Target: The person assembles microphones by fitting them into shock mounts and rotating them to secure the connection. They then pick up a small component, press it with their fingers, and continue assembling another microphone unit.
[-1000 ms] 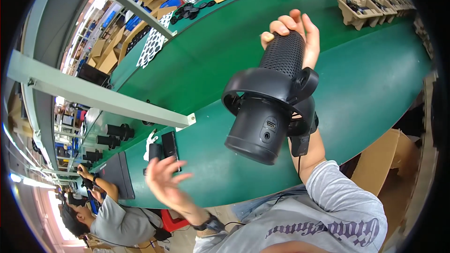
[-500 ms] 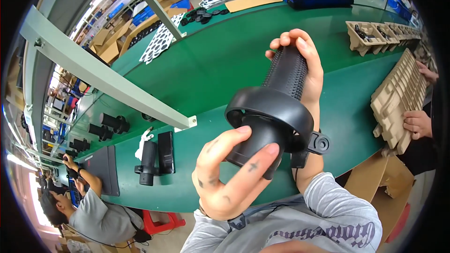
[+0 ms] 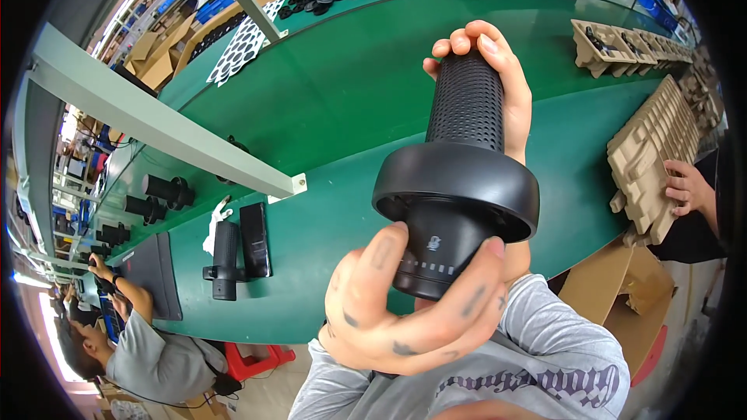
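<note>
- Head view, and both hands are up off the green desk (image 3: pixel 334 101), sharing one black device (image 3: pixel 459 187).
- Right hand (image 3: pixel 498 70) is closed round the perforated cylindrical end at the far tip, fingers curled over the top.
- Left hand (image 3: pixel 405 303) is wrapped about the smooth ringed barrel at the near end, thumb and fingers spread round it, just under the wide flared collar.
- So the device hangs in the air between the two hands, tilted, barrel end toward the person.
- It looks like rigid plastic, fairly bulky, probably of moderate weight; the perforated part should give the surer grip, the smooth barrel looks more slippery.
- Left of the left hand, a similar black unit (image 3: pixel 224 260) lies on the desk.
- Right of the right hand, stacked pulp trays (image 3: pixel 654 148).
</note>
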A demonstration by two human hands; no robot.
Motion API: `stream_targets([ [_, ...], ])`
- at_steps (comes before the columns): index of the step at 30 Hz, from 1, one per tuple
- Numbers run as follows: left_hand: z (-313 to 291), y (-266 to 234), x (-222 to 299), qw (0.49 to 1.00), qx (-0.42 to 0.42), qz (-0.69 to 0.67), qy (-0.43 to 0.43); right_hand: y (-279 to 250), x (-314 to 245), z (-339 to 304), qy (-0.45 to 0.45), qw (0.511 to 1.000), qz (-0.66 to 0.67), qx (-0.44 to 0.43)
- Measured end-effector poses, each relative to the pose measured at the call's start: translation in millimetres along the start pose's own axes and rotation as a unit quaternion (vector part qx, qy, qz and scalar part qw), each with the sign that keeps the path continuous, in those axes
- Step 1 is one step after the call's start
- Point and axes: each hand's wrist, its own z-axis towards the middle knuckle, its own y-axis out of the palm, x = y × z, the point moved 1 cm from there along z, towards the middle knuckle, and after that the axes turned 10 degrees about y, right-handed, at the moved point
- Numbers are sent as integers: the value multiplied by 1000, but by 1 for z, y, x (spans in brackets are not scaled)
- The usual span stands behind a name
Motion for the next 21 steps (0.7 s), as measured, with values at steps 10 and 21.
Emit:
stream_targets([
  [10, 7, 4, 8, 999, 43, 26, 2, -4, 1, 1, 64, 996, 17, -64],
  [21, 4, 5, 19, 997, 40, 19, 59, -17, 27, 9, 104, 904, 328, -252],
])
